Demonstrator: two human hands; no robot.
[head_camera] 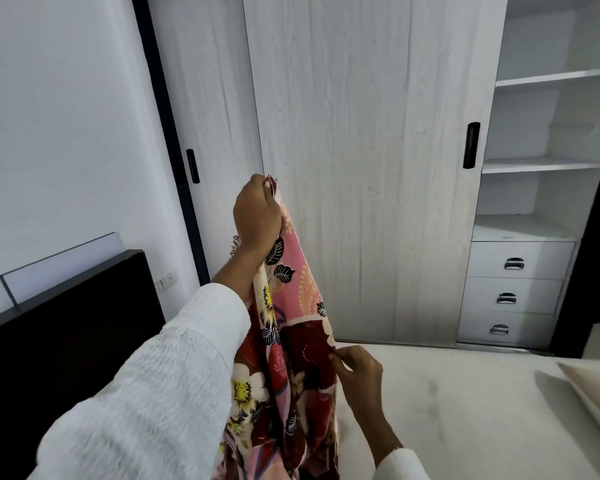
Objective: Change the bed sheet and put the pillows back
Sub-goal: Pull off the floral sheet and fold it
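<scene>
A pink and dark red floral bed sheet [291, 341] hangs bunched in front of me. My left hand [257, 216] is raised and grips the sheet's fringed top corner. Lower down, my right hand [359, 372] pinches the sheet's right edge between thumb and fingers. The sheet's lower part runs out of the frame at the bottom. A dark wooden headboard [66, 341] stands at the left. No pillow is in view.
A white wardrobe [361, 133] with sliding doors faces me, with open shelves [548, 161] and three drawers [513, 296] on its right. The pale floor [465, 393] lies below. A cream-coloured edge [596, 393] shows at the far right. A white panel [63, 265] leans above the headboard.
</scene>
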